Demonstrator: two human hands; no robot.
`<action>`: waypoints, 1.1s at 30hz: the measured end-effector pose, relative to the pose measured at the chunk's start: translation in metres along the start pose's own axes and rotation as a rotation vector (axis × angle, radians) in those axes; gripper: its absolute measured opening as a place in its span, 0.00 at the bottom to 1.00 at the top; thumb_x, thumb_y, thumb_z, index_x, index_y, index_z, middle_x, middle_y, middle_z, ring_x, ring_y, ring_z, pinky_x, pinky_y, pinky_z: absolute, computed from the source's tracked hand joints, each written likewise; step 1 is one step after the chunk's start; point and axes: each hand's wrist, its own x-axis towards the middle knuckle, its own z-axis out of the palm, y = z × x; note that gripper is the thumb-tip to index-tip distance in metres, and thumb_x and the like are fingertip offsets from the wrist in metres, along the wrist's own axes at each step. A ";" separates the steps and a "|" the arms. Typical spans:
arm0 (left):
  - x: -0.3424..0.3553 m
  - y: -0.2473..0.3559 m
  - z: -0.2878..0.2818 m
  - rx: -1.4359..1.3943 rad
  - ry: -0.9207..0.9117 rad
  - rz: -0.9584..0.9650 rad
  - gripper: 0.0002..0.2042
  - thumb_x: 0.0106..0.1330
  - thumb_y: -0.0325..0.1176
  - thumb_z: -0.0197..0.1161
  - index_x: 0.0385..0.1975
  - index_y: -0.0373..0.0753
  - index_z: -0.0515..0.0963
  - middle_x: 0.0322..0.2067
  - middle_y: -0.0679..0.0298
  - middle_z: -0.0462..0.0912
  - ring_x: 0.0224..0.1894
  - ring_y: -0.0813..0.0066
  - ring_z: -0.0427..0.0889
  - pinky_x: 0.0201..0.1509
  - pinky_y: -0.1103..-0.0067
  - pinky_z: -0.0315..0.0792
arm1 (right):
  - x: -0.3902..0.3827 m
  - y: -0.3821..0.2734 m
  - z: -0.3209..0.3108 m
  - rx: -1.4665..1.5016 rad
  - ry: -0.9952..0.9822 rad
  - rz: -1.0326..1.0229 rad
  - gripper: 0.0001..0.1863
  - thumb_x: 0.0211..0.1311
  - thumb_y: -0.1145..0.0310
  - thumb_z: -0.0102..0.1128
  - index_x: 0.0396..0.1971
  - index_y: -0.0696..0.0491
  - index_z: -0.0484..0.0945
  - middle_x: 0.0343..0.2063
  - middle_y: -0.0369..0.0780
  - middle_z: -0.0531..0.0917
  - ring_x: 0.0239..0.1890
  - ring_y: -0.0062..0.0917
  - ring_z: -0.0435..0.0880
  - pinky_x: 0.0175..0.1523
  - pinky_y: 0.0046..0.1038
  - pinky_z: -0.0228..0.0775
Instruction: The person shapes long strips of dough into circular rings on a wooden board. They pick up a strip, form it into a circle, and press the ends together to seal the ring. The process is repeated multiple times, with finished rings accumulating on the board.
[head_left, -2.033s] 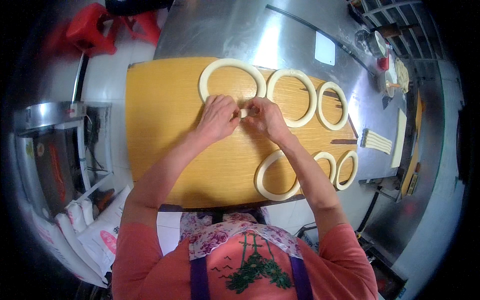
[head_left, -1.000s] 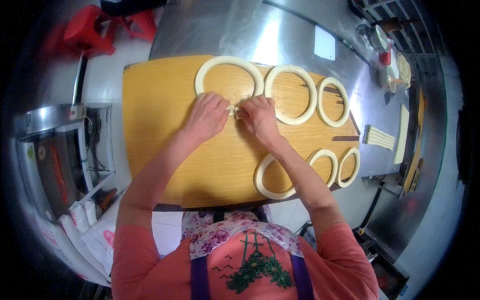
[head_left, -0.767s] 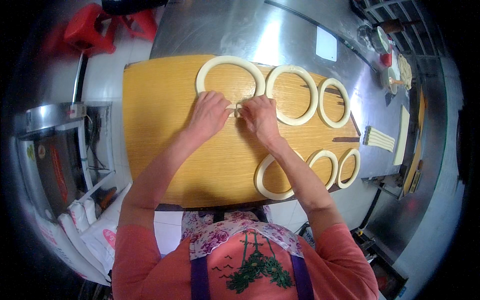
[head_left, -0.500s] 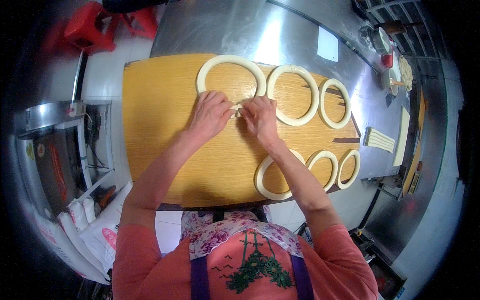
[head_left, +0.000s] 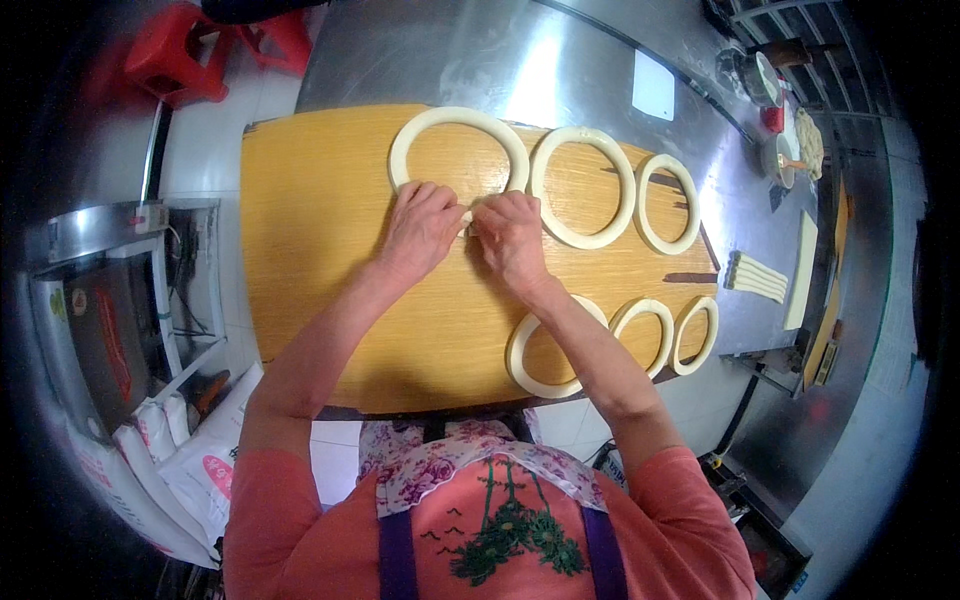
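Observation:
A large ring of pale dough (head_left: pixel 459 117) lies at the far edge of a wooden board (head_left: pixel 310 200). Both my hands are closed on its near side: my left hand (head_left: pixel 426 228) grips one end of the rope, and my right hand (head_left: pixel 512 236) the other. Between my fingertips the two dough ends meet; my fingers partly hide the join. To the right of my right hand lies a second dough ring (head_left: pixel 631 190), with a third ring (head_left: pixel 645 205) beyond it. Several more dough rings sit along the board's near edge, one of them (head_left: pixel 518 365) partly behind my right forearm.
The board rests on a steel table (head_left: pixel 420 60). Dough strips (head_left: pixel 757 278) and a long flat dough piece (head_left: pixel 800 272) lie at the right, with bowls (head_left: pixel 777 160) farther back. Red stools (head_left: pixel 180 60) stand at the far left; white sacks (head_left: pixel 190 480) are at the near left.
My hands have drawn the two dough ends closer together, and the gap between them has narrowed. My right hand has shifted slightly left. The other rings stay in place.

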 end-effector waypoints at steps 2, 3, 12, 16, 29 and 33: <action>0.001 0.001 -0.003 0.000 -0.036 -0.014 0.07 0.57 0.29 0.67 0.35 0.38 0.83 0.35 0.63 0.78 0.44 0.63 0.75 0.55 0.67 0.64 | 0.001 0.000 -0.007 -0.030 -0.074 0.002 0.16 0.45 0.78 0.69 0.37 0.51 0.83 0.36 0.34 0.83 0.42 0.32 0.77 0.52 0.35 0.62; 0.002 0.002 -0.006 -0.011 -0.069 -0.030 0.07 0.58 0.29 0.66 0.36 0.38 0.83 0.36 0.62 0.77 0.45 0.63 0.75 0.57 0.68 0.63 | 0.003 -0.001 -0.013 -0.005 -0.090 0.019 0.15 0.46 0.77 0.69 0.38 0.50 0.84 0.36 0.34 0.83 0.42 0.31 0.77 0.53 0.35 0.62; 0.004 -0.010 -0.020 -0.155 -0.151 -0.090 0.16 0.54 0.24 0.66 0.44 0.34 0.80 0.39 0.55 0.79 0.48 0.56 0.75 0.59 0.65 0.67 | 0.005 -0.001 -0.004 0.027 -0.038 -0.014 0.10 0.48 0.69 0.72 0.32 0.52 0.85 0.34 0.35 0.82 0.42 0.32 0.77 0.52 0.36 0.63; 0.003 -0.011 -0.018 -0.171 -0.126 -0.109 0.15 0.54 0.22 0.64 0.44 0.34 0.79 0.39 0.55 0.79 0.47 0.54 0.76 0.56 0.64 0.68 | 0.006 0.005 0.001 0.014 -0.043 -0.057 0.09 0.50 0.71 0.72 0.34 0.52 0.84 0.36 0.34 0.82 0.42 0.31 0.77 0.51 0.34 0.62; -0.012 -0.004 -0.019 -0.051 -0.009 0.108 0.10 0.54 0.29 0.70 0.35 0.37 0.82 0.45 0.61 0.78 0.51 0.61 0.75 0.61 0.67 0.66 | -0.017 0.001 -0.021 -0.028 -0.078 -0.040 0.16 0.51 0.72 0.68 0.43 0.48 0.82 0.48 0.37 0.79 0.54 0.32 0.75 0.60 0.42 0.56; -0.005 -0.009 -0.017 -0.067 -0.036 0.096 0.08 0.55 0.29 0.69 0.34 0.37 0.82 0.45 0.61 0.78 0.51 0.61 0.74 0.61 0.67 0.65 | -0.006 0.009 -0.017 -0.008 -0.056 -0.034 0.16 0.49 0.74 0.69 0.41 0.48 0.83 0.47 0.37 0.79 0.54 0.32 0.75 0.59 0.42 0.56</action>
